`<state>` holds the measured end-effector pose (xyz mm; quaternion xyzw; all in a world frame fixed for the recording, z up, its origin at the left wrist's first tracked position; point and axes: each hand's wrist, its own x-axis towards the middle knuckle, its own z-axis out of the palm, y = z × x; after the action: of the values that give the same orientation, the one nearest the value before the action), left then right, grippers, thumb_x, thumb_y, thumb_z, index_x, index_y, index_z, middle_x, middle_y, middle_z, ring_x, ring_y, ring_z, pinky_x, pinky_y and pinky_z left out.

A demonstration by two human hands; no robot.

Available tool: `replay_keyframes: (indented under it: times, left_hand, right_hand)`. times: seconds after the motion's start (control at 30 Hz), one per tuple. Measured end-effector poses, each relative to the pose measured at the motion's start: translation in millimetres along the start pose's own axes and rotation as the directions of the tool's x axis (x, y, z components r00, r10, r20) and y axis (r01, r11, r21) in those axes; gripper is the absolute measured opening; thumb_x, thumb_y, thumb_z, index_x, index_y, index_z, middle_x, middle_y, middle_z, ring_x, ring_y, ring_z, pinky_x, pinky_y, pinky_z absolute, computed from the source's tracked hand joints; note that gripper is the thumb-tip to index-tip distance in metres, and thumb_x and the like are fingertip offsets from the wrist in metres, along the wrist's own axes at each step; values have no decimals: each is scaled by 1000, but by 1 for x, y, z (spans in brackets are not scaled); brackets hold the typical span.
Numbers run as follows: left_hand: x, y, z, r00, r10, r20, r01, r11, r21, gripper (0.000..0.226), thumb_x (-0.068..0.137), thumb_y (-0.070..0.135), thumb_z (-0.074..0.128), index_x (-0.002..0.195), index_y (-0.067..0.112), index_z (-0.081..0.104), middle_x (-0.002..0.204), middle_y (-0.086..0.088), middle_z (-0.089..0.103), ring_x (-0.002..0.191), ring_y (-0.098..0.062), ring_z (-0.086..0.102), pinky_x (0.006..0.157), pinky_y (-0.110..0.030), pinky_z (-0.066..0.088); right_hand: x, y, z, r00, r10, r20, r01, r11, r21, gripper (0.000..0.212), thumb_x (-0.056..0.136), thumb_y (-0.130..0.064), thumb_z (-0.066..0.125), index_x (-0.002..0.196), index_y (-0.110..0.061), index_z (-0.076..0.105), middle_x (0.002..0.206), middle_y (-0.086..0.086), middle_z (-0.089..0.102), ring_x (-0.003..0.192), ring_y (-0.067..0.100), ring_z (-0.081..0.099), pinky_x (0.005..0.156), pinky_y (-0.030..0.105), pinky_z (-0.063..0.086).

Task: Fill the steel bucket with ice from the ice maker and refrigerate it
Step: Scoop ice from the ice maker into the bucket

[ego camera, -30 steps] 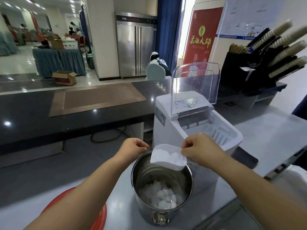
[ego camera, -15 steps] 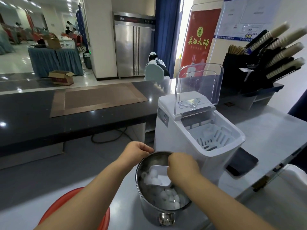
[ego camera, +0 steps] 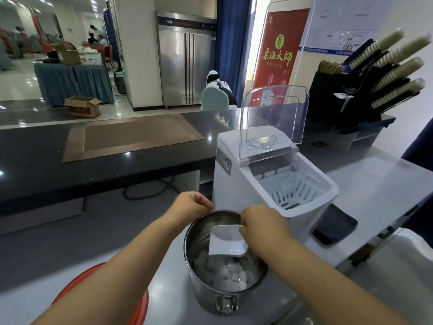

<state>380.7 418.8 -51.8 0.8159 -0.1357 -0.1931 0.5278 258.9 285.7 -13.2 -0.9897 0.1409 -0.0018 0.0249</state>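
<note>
The steel bucket (ego camera: 206,294) stands on the grey counter in front of me, with a heap of ice cubes (ego camera: 222,272) in its bottom. My left hand (ego camera: 191,206) grips the bucket's far left rim. My right hand (ego camera: 263,225) holds a white plastic scoop (ego camera: 226,241) tipped down inside the bucket, and the scoop looks empty. Just behind stands the white ice maker (ego camera: 236,184) with its clear lid (ego camera: 273,118) raised and its white basket (ego camera: 294,192) exposed. A tall steel refrigerator (ego camera: 186,64) stands across the room.
A red round stool (ego camera: 138,303) sits at my lower left. A dark phone-like slab (ego camera: 335,226) lies beside the ice maker. A black rack of paper cups (ego camera: 375,73) fills the right rear. A dark bar counter (ego camera: 70,165) runs across the left. A person sits near the refrigerator.
My right hand brought the loaded scoop down into the bucket and tipped it; the ice slid out, and the heap in the bucket has grown. My left hand stayed on the rim.
</note>
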Motion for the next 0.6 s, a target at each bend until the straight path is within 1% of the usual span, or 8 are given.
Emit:
replay_keyframes:
  times: [0.1, 0.23, 0.3, 0.4, 0.47, 0.53, 0.6]
  left_hand:
    - [4, 5, 9, 999, 49, -21, -49, 999, -14, 10, 78, 7, 71, 75, 17, 70, 76, -1, 70, 68, -14, 64, 57, -21, 48]
    - [12, 17, 23, 992, 106, -67, -110, 992, -63, 4, 79, 20, 74, 76, 18, 71, 73, 2, 68, 65, -10, 60, 59, -22, 44]
    - [16, 23, 26, 989, 125, -81, -132, 987, -94, 7, 79, 22, 74, 77, 16, 71, 74, 0, 68, 67, -11, 59, 62, -24, 46]
    - [22, 30, 31, 989, 121, -80, -131, 980, -147, 16, 78, 25, 75, 79, 10, 69, 74, -6, 68, 68, -16, 60, 69, -33, 53]
    - [26, 34, 36, 988, 124, -90, -139, 974, -180, 19, 77, 24, 75, 76, 7, 67, 69, -5, 65, 65, -15, 58, 67, -32, 51]
    - [30, 38, 42, 987, 125, -99, -145, 965, -219, 19, 77, 22, 76, 74, 7, 65, 66, -4, 64, 64, -15, 55, 66, -33, 49]
    - [34, 41, 48, 986, 127, -106, -148, 964, -223, 21, 77, 23, 76, 74, 7, 63, 64, -1, 63, 64, -14, 55, 66, -31, 48]
  right_hand:
    - [-1, 7, -4, 999, -24, -34, 25, 999, 37, 14, 91, -17, 53, 95, -15, 66, 97, 8, 65, 89, 28, 61, 70, 31, 46]
    - [2, 19, -12, 993, -53, -104, 62, 994, 91, 14, 90, -23, 54, 95, -17, 66, 94, 7, 66, 86, 27, 61, 72, 33, 50]
    - [5, 27, -19, 991, -51, -122, 66, 991, 119, 14, 87, -24, 55, 91, -18, 68, 91, 6, 66, 84, 25, 60, 68, 31, 49]
    - [11, 44, -33, 989, -7, -150, 38, 977, 209, 12, 84, -25, 59, 81, -21, 70, 81, -1, 63, 79, 20, 60, 65, 27, 46]
    - [15, 58, -43, 985, 24, -170, 24, 963, 270, 12, 81, -22, 60, 72, -23, 68, 75, -4, 61, 75, 16, 58, 63, 25, 44]
    - [21, 75, -53, 978, 48, -201, 14, 954, 298, 18, 80, -18, 59, 63, -24, 62, 71, -5, 61, 69, 14, 57, 60, 25, 44]
    - [28, 94, -63, 971, 77, -228, -2, 949, 315, 20, 80, -15, 58, 60, -20, 61, 64, -8, 61, 62, 12, 59, 58, 25, 45]
